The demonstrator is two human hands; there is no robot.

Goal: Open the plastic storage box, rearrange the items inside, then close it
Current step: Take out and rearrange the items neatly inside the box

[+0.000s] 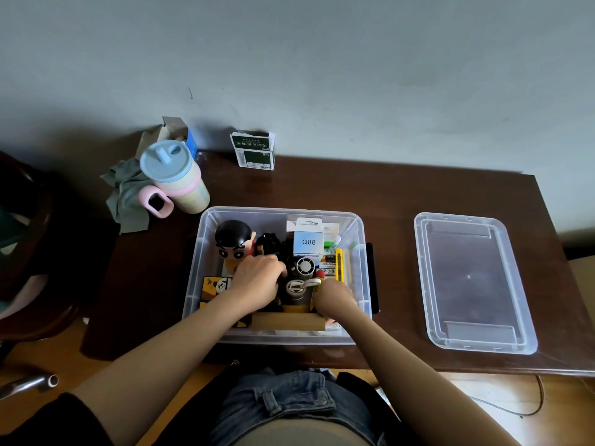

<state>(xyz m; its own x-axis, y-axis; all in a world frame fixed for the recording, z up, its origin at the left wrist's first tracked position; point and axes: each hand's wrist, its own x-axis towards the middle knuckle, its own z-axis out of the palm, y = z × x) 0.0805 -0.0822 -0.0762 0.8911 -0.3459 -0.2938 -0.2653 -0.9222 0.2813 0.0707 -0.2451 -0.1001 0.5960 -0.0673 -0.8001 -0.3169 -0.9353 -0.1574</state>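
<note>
A clear plastic storage box (pixel 196 268) stands open at the middle of the dark wooden table. Its clear lid (pixel 470 281) lies flat to the right. Inside are a cartoon figurine (pixel 233 239), a white Q88 carton (pixel 308 241), a small round fan (pixel 304 266), a yellow utility knife (pixel 338 263) and a brown box (pixel 288 320) along the near wall. My left hand (pixel 257 278) reaches in at the centre, fingers curled over dark items. My right hand (pixel 333 297) is low at the right side of the box, fingers hidden among the items beside a dark cylinder (pixel 294 292).
A pastel cup with a blue lid (pixel 175 175) stands left of the box, with a grey cloth (pixel 127 194) behind it. A green-and-white carton (pixel 254 151) stands against the wall. A dark chair (pixel 29 239) is at the far left. The table's near edge runs just below the box.
</note>
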